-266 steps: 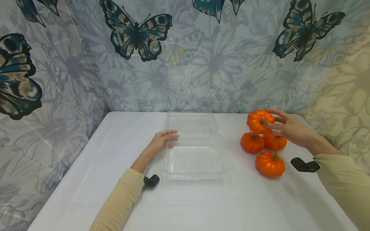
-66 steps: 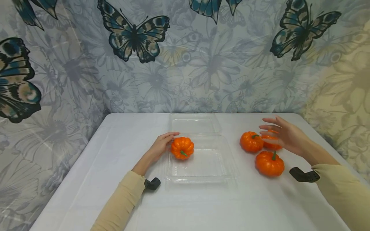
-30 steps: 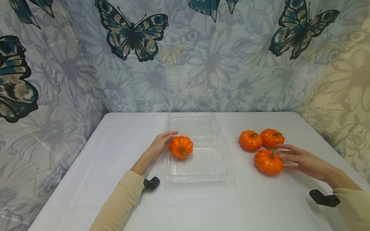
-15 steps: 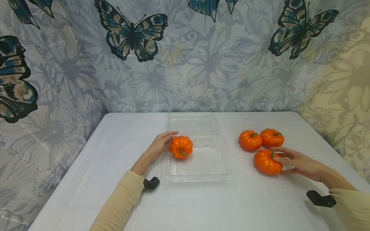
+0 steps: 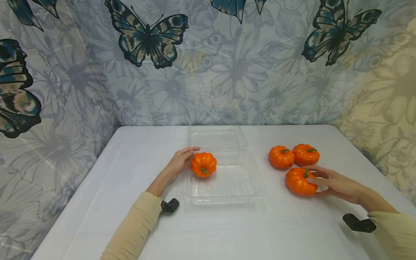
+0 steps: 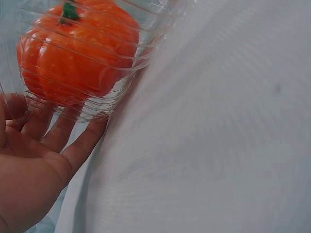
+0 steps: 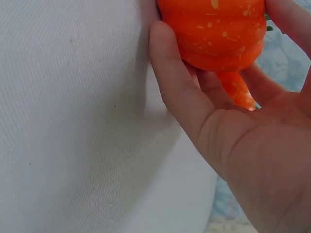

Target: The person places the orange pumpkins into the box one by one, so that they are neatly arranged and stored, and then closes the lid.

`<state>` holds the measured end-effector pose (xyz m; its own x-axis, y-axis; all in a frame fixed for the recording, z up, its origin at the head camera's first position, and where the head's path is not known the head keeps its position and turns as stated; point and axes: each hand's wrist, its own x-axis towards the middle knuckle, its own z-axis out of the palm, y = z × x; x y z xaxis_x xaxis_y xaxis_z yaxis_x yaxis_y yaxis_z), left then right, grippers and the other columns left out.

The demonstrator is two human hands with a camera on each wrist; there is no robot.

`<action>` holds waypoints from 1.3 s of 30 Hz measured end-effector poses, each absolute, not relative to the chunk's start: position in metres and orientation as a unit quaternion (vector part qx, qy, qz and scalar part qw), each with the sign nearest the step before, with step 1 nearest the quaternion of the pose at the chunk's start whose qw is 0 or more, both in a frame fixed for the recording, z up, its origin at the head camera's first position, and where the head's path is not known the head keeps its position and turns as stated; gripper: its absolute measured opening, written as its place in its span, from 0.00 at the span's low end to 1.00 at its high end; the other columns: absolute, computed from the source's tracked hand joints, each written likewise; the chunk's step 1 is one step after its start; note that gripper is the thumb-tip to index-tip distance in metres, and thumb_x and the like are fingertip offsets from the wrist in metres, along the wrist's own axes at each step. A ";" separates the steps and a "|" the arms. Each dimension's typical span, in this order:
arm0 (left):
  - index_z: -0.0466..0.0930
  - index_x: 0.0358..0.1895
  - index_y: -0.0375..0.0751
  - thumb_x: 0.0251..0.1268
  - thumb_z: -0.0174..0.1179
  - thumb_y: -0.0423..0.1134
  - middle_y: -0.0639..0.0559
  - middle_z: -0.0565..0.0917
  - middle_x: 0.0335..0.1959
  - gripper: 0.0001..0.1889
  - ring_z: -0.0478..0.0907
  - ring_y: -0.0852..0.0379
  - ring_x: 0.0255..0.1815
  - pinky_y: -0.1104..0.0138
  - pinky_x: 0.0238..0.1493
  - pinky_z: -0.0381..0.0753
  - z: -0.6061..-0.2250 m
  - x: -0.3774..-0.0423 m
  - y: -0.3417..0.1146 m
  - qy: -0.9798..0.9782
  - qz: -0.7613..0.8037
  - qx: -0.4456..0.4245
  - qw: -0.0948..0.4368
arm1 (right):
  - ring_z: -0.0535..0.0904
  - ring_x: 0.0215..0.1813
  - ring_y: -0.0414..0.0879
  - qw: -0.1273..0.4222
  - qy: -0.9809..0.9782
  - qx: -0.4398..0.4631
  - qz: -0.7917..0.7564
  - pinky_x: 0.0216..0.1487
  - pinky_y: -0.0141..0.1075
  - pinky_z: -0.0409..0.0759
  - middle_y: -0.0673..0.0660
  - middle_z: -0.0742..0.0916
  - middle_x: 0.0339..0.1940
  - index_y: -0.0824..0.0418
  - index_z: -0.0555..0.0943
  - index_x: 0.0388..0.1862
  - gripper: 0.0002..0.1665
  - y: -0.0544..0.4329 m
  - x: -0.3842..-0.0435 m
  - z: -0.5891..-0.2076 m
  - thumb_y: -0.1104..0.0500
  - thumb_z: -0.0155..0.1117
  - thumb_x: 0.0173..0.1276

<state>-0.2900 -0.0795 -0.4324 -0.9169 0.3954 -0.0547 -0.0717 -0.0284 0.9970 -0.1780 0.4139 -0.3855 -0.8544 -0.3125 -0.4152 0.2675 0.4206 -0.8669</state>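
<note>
A small orange pumpkin with a green stem [image 5: 203, 165] sits in the left back part of a clear plastic clamshell container [image 5: 238, 198]. My left hand [image 5: 178, 163] touches the container's left side, fingers against the ribbed wall in the left wrist view, where the pumpkin [image 6: 80, 53] shows through the plastic. My right hand [image 5: 339, 185] grips the front pumpkin [image 5: 298, 182] from its right side, thumb near the stem. In the right wrist view this pumpkin [image 7: 214, 34] lies between spread, bent fingers, close to the tabletop.
Two more pumpkins stand just behind the gripped one, a left one [image 5: 281, 157] and a right one [image 5: 306, 154]. The container's lid [image 5: 216, 137] lies folded open toward the back. A white cloth covers the table [image 5: 208, 231]; a patterned wall hanging [image 5: 240, 79] rises behind.
A pumpkin has gone from the right-hand group into the container. My right hand then came forward and closed its fingers round the front pumpkin. The left hand has stayed at the container's side.
</note>
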 end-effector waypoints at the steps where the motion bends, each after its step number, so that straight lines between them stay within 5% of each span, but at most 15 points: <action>1: 0.66 0.65 0.28 0.78 0.41 0.37 0.35 0.71 0.62 0.21 0.74 0.49 0.54 0.59 0.55 0.76 -0.432 -0.290 -0.080 0.677 0.707 0.120 0.166 | 0.70 0.57 0.43 0.270 0.797 -0.015 -0.540 0.53 0.52 0.76 0.76 0.45 0.71 0.72 0.38 0.74 0.42 0.414 -0.178 -0.386 0.56 0.49 0.76; 7: 0.67 0.65 0.29 0.77 0.41 0.37 0.35 0.70 0.64 0.21 0.73 0.48 0.56 0.59 0.56 0.75 -0.433 -0.290 -0.080 0.677 0.707 0.117 0.167 | 0.70 0.56 0.40 0.276 0.791 -0.014 -0.545 0.55 0.52 0.75 0.76 0.46 0.71 0.72 0.37 0.74 0.42 0.413 -0.179 -0.386 0.57 0.48 0.76; 15: 0.69 0.65 0.32 0.77 0.41 0.37 0.36 0.71 0.64 0.20 0.71 0.46 0.60 0.58 0.58 0.73 -0.434 -0.291 -0.080 0.678 0.708 0.106 0.167 | 0.56 0.66 0.67 0.267 0.812 -0.021 -0.519 0.54 0.47 0.75 0.77 0.44 0.71 0.70 0.45 0.74 0.41 0.411 -0.178 -0.386 0.57 0.53 0.73; 20: 0.69 0.65 0.31 0.78 0.41 0.38 0.37 0.71 0.63 0.20 0.71 0.46 0.59 0.57 0.59 0.72 -0.434 -0.291 -0.080 0.682 0.705 0.110 0.164 | 0.54 0.66 0.69 0.256 0.825 -0.020 -0.504 0.55 0.49 0.75 0.76 0.47 0.70 0.69 0.48 0.73 0.40 0.410 -0.177 -0.384 0.56 0.55 0.72; 26: 0.68 0.65 0.32 0.78 0.41 0.38 0.38 0.71 0.63 0.20 0.71 0.46 0.60 0.57 0.59 0.72 -0.434 -0.291 -0.080 0.683 0.702 0.113 0.166 | 0.60 0.65 0.63 0.236 0.835 -0.021 -0.497 0.54 0.42 0.76 0.77 0.51 0.70 0.68 0.50 0.72 0.39 0.412 -0.175 -0.382 0.56 0.57 0.72; 33: 0.68 0.65 0.31 0.78 0.41 0.38 0.38 0.72 0.63 0.21 0.71 0.46 0.60 0.57 0.59 0.72 -0.433 -0.291 -0.080 0.680 0.705 0.113 0.169 | 0.70 0.53 0.32 0.204 0.832 -0.040 -0.514 0.49 0.32 0.77 0.77 0.49 0.70 0.61 0.55 0.72 0.34 0.416 -0.174 -0.377 0.59 0.56 0.72; 39: 0.68 0.65 0.31 0.78 0.41 0.38 0.38 0.71 0.63 0.21 0.70 0.46 0.60 0.57 0.60 0.71 -0.433 -0.290 -0.079 0.683 0.702 0.112 0.167 | 0.72 0.50 0.30 0.180 0.831 -0.043 -0.524 0.48 0.31 0.77 0.75 0.52 0.70 0.59 0.55 0.72 0.34 0.415 -0.175 -0.372 0.60 0.56 0.72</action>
